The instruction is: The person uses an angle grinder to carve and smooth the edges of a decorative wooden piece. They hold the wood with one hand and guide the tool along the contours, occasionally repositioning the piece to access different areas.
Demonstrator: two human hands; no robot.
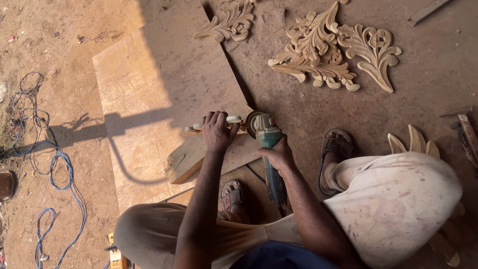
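I squat over a thick wooden block [189, 162] lying on a large flat board [149, 89]. My left hand [217, 130] presses a pale carved wooden piece [233, 120] down onto the block, fingers curled over it. My right hand [280, 155] grips the body of a green angle grinder [268, 133], whose disc end sits right against the carved piece. The grinder's dark handle runs back under my right forearm. Most of the carved piece is hidden beneath my left hand.
Carved leaf ornaments lie on the dirt floor ahead: one [226, 24] by the board's top edge, a stacked pair [313, 52], another [372, 50] beside them. More pale carved pieces [413, 142] sit behind my right knee. Blue cable [62, 174] loops at left. Sandalled feet [334, 149] flank the block.
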